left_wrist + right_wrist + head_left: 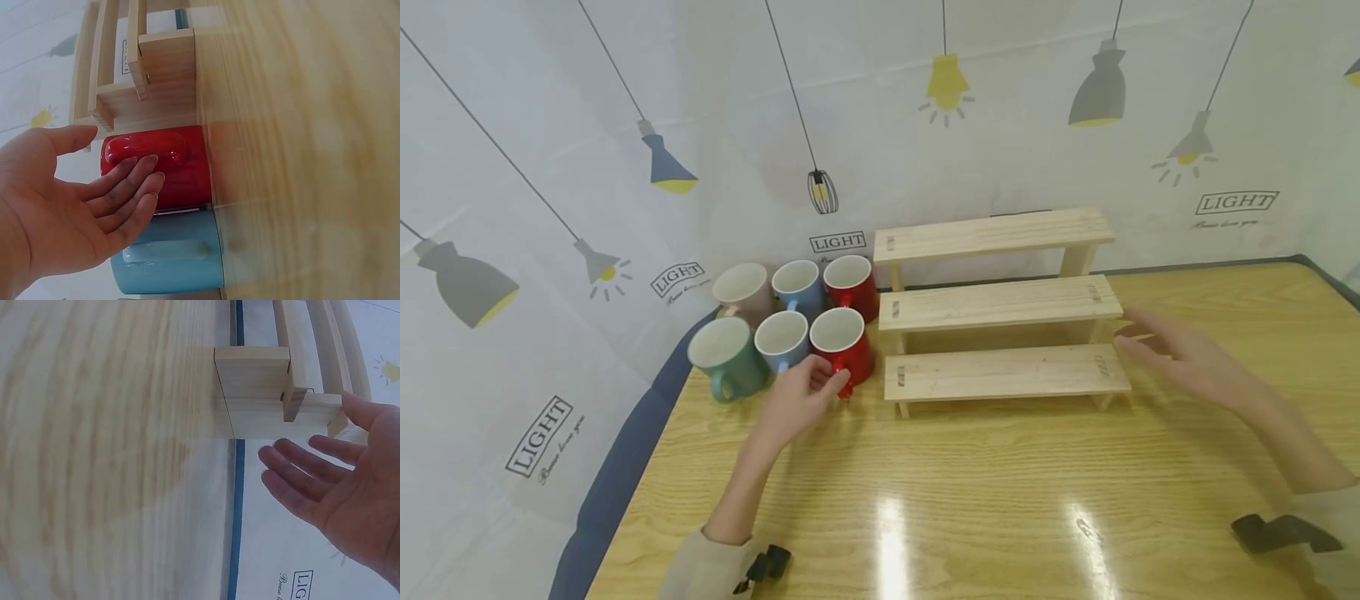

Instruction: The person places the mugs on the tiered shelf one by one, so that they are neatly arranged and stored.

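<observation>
In the head view my left hand (801, 396) is at the handle of the front red mug (842, 342). The left wrist view shows its thumb apart and its fingers loosely bent, fingertips close by the red handle (147, 147); whether they touch it I cannot tell. Beside that mug stands a light blue mug (175, 259). My right hand (1195, 362) hovers by the right end of a three-step wooden shelf (1000, 372). Its fingers are spread and hold nothing in the right wrist view, near the shelf's side panel (253, 378).
Behind stand a pink mug (748, 300), another blue mug (801, 292) and another red mug (853, 292). A green mug (730, 367) is at the front left. All stand upright on the wooden table (970, 500), against a lamp-printed wall cover (880, 108).
</observation>
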Demonstrator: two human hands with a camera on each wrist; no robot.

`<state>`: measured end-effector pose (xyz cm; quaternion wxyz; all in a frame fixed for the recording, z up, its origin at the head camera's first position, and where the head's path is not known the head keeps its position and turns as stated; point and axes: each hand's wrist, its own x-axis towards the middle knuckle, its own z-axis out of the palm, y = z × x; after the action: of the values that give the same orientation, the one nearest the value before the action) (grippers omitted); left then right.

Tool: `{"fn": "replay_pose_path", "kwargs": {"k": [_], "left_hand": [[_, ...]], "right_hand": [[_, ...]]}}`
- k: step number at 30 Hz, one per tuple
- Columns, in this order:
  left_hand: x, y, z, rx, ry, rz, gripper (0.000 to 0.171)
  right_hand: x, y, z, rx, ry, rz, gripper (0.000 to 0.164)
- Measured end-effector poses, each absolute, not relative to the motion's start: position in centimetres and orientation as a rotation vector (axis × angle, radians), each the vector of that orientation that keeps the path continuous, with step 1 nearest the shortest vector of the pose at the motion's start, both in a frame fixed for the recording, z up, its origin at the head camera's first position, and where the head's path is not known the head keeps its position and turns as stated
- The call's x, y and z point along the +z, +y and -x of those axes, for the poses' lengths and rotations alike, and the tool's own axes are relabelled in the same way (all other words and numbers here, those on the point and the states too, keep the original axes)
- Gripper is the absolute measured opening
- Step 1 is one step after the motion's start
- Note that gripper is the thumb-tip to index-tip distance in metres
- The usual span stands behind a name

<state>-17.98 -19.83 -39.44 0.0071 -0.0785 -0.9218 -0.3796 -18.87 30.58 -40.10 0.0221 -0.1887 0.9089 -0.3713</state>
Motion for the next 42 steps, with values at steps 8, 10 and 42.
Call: {"fn": "replay_pose_path", "kwargs": {"k": [8, 10, 42], "left_hand": [[-39.6, -19.5, 18.2, -1.300, -2.915, 0.143, 0.029], [-39.7, -19.5, 18.3, -1.336, -2.913, 0.131, 0.029], [-40.7, -18.3, 19.0, -2.226, -2.527, -0.134, 0.011]], "right_hand": [[-40.9, 30.0, 19.0, -1.180, 2.786, 0.689, 0.048], [-41.0, 29.9, 19.0, -1.184, 2.771, 0.685, 0.046], [-41.4, 29.8, 18.9, -1.115, 2.716, 0.596, 0.056]]}}
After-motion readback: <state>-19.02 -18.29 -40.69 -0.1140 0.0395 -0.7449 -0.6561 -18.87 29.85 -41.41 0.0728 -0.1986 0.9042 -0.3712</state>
